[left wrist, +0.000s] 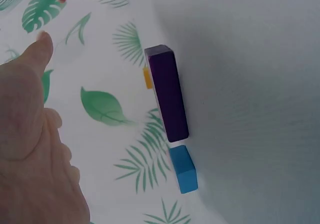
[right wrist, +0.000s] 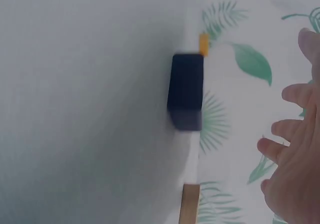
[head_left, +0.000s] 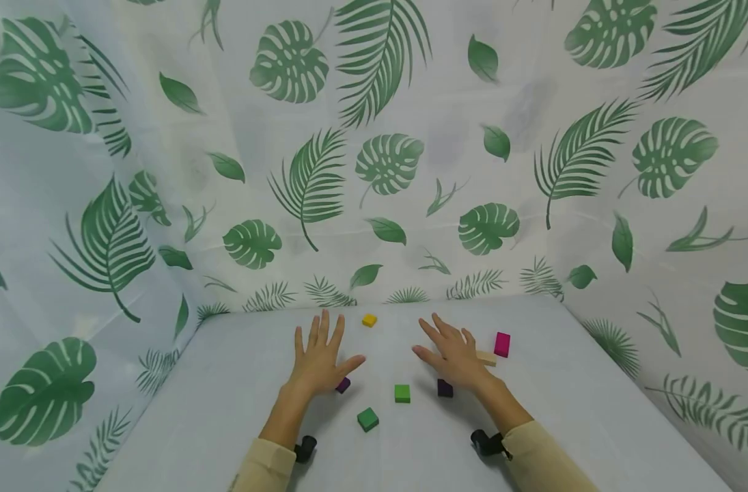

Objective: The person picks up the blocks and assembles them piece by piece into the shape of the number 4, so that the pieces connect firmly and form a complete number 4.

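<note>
My left hand point(head_left: 317, 365) is held above the white table with its fingers spread, holding nothing. Below its thumb side lies a purple block point(head_left: 343, 385), partly covered by the hand in the head view. The left wrist view shows that purple block point(left wrist: 169, 93) standing near a blue block point(left wrist: 184, 170), which the head view does not show. My right hand point(head_left: 456, 359), fingers apart and likewise holding nothing, hovers over a dark block point(head_left: 445, 388) and a light wooden block point(head_left: 487, 358). Between the hands sit a bright green block point(head_left: 402, 393) and a darker green block point(head_left: 368, 419).
A yellow block point(head_left: 369, 320) lies toward the table's back edge. Beyond the right hand is a magenta block point(head_left: 502, 344). A leaf-patterned curtain point(head_left: 435, 184) encloses the back and both sides of the white table point(head_left: 183, 424). Black wrist devices point(head_left: 487, 443) sit below the wrists.
</note>
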Motion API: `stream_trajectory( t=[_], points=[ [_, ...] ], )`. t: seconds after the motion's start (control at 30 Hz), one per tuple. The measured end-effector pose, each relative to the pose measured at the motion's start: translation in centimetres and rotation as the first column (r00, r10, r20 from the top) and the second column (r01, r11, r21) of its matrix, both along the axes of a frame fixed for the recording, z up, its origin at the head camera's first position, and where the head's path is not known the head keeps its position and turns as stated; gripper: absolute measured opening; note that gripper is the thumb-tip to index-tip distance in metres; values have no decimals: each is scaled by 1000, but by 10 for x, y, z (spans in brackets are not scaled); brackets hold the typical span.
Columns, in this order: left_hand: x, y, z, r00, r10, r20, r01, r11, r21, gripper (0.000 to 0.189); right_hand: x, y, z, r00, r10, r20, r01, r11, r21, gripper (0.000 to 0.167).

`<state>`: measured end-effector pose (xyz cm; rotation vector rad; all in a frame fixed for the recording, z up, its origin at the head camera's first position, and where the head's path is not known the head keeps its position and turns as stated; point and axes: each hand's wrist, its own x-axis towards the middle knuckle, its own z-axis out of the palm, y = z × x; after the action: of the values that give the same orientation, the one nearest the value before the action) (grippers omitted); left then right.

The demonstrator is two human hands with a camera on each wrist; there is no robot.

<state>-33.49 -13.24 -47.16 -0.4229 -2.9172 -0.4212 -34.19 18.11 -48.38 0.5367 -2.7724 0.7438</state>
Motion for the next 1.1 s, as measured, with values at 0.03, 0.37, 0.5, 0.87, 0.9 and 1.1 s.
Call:
stream_trajectory(
  t=[0.03, 0.37, 0.5, 0.87, 0.9, 1.1],
  points=[
    [1, 1, 0, 1000, -4, 2, 4, 1000, -8, 101, 1, -3, 1, 1000, 17, 16, -17, 1000, -25, 73],
    [4, -1, -3, 999, -35, -29, 35, 999, 23, 100, 9, -21, 1, 996, 88, 27, -86, 993, -79, 69],
    [3, 0, 0, 997, -70, -35, 72, 995, 64, 97, 10, -23, 2, 995, 94, 17, -93, 994, -62, 68],
    [1, 3, 10, 988, -154, -35, 157, 974, 163, 84, 11, -20, 4, 991, 134, 13, -133, 990, -53, 66],
    [0, 3, 11, 986, -162, -32, 165, 971, 170, 85, 11, -20, 4, 991, 137, 13, -136, 989, -52, 66],
    [3, 6, 11, 974, -227, 26, 213, 944, 253, 85, 13, -23, 4, 979, 195, 64, -191, 980, -60, 66]
  ],
)
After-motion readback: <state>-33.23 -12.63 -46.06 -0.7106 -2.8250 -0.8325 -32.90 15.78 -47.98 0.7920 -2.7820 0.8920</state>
